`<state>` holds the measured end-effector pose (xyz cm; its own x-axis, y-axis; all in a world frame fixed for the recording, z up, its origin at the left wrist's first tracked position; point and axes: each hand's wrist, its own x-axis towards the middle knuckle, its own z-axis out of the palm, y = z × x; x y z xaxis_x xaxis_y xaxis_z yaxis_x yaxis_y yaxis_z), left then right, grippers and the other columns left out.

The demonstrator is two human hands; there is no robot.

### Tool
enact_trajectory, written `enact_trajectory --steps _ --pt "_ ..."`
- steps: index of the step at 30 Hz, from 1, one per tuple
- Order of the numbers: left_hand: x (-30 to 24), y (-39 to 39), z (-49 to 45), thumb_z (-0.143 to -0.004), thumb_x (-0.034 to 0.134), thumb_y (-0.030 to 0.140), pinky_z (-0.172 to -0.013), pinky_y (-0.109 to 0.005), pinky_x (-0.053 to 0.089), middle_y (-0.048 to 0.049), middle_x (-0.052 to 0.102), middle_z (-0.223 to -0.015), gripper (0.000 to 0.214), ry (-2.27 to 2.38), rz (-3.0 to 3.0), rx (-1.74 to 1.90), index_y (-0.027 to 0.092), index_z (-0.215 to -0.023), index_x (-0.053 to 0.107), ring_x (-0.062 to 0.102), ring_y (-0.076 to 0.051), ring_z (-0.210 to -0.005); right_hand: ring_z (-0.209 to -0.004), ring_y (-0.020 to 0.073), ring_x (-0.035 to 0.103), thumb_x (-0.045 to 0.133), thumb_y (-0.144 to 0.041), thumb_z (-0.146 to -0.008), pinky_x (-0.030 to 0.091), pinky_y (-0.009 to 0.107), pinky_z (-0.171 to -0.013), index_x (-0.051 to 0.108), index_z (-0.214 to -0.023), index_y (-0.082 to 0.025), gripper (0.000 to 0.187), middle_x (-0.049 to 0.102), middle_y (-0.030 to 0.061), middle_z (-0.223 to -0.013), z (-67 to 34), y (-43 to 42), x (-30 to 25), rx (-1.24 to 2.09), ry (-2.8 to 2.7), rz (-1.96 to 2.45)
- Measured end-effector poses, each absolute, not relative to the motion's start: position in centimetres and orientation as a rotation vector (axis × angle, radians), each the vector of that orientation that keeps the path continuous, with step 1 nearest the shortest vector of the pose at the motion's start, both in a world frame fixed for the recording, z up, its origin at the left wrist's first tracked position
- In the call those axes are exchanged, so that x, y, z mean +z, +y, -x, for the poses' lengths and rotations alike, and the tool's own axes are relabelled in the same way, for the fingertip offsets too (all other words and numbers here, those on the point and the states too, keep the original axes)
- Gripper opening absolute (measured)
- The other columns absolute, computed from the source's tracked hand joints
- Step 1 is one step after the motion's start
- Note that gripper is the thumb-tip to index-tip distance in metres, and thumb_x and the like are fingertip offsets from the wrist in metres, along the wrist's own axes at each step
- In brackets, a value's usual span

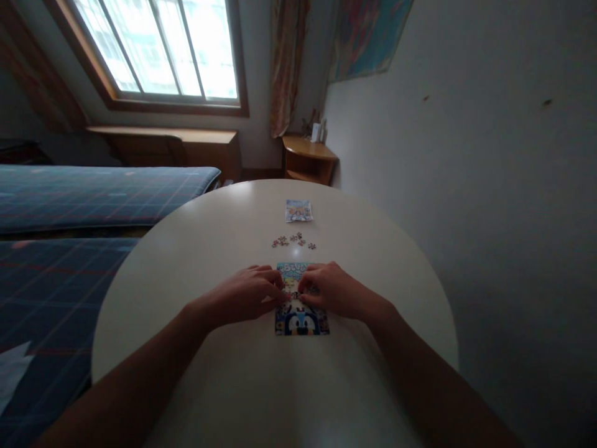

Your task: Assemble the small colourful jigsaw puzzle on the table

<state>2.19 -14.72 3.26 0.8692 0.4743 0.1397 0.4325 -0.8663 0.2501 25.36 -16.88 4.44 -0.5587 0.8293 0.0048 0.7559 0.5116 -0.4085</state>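
A jigsaw puzzle [302, 325] with a blue cartoon dog face lies flat on the round table, its upper part showing bright lettering. My left hand [256, 289] reaches over its left side, thumb and fingers closed at a small puzzle piece. From the right, my right hand [330, 286] has its fingers curled and thumb pressed in at a puzzle piece [295, 295] near the middle. The fingertips of both hands are close together, and they hide part of the picture. Exact contact with the small pieces is hard to make out.
Several loose puzzle pieces [299, 236] lie beyond the puzzle. Farther back is a small printed packet [298, 210]. The white round table [205, 218] stands beside plaid-covered beds [93, 193], a corner shelf [308, 147] and a wall on the right.
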Motion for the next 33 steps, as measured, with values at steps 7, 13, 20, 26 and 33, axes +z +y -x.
enact_trajectory --steps 7,13,20,26,33 --pt "3.5 -15.1 -2.5 -0.091 0.058 0.023 -0.081 -0.029 0.043 -0.0004 0.067 -0.095 0.013 0.725 -2.856 0.272 0.025 -0.087 0.071 0.06 -0.015 -0.086 -0.078 0.0155 0.063 0.07 -0.022 -0.075 0.036 0.031 -0.083 0.072 -0.077 -0.02 0.004 0.071 0.0017 -0.084 -24.8 -16.5 4.2 0.396 -2.597 1.322" --pt "3.5 -15.0 -2.5 -0.093 0.057 0.026 -0.082 -0.029 0.044 0.0002 0.067 -0.095 0.015 0.724 -2.844 0.256 0.025 -0.088 0.071 0.06 -0.015 -0.087 -0.077 0.015 0.063 0.071 -0.019 -0.071 0.039 0.029 -0.082 0.071 -0.078 -0.019 0.008 0.071 0.0004 -0.081 -25.0 -16.0 3.9 0.413 -2.589 1.204" --pt "3.2 -14.8 -2.4 -0.092 0.059 0.027 -0.083 -0.028 0.044 0.0014 0.067 -0.099 0.012 0.722 -2.822 0.274 0.027 -0.095 0.07 0.061 -0.014 -0.09 -0.067 0.0099 0.056 0.058 -0.009 -0.079 0.041 0.021 -0.065 0.073 -0.106 -0.02 0.033 0.066 0.001 -0.082 -25.5 -16.3 4.3 0.751 -2.472 1.096" --pt "3.2 -14.8 -2.3 -0.094 0.056 0.029 -0.08 -0.028 0.043 0.0002 0.067 -0.097 0.016 0.712 -2.809 0.281 0.026 -0.091 0.071 0.06 -0.014 -0.086 -0.068 0.0106 0.054 0.057 -0.01 -0.082 0.042 0.022 -0.066 0.071 -0.099 -0.016 0.023 0.063 0.0006 -0.077 -26.2 -16.2 4.2 0.868 -2.319 1.134" --pt "3.1 -14.7 -2.3 -0.092 0.058 0.027 -0.079 -0.027 0.044 -0.0005 0.067 -0.094 0.015 0.699 -2.798 0.326 0.025 -0.09 0.072 0.06 -0.013 -0.085 -0.066 0.0117 0.059 0.068 -0.026 -0.081 0.044 0.022 -0.06 0.067 -0.09 -0.014 0.015 0.068 0.0023 -0.074 -26.7 -15.6 3.4 0.999 -2.149 1.237"
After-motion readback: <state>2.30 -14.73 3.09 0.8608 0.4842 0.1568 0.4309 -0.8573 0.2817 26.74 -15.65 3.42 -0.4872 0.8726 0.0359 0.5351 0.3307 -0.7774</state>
